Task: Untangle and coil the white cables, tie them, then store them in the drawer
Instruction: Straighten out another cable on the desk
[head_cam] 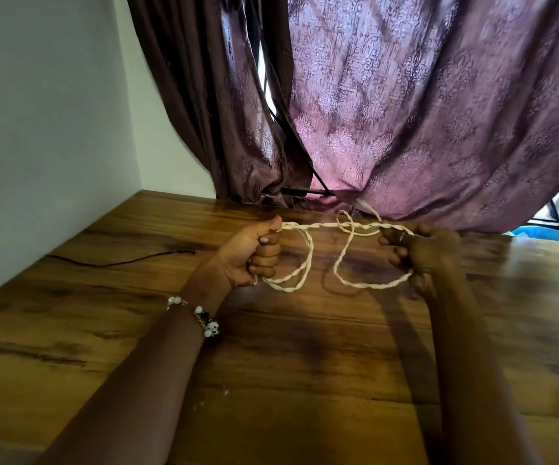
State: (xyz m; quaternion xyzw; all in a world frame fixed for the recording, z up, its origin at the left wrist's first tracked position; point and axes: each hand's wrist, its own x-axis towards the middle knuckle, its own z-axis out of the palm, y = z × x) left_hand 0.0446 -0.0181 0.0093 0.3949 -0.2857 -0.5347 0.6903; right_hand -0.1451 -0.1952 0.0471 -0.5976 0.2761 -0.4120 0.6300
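A: Head view: where is the twisted white cable (330, 225)?

B: Stretched taut between both hands above the brown wood-grain table (103, 330), loops sagging towards 6 o'clock.

A: And each grip?

B: The left hand (254, 255) is clenched round one end; the right hand (422, 255), at 3 o'clock from it, is clenched round the other (a beaded bracelet (200, 317) sits on the left wrist). Patterned purple curtains (405, 112) hang at 12 o'clock.
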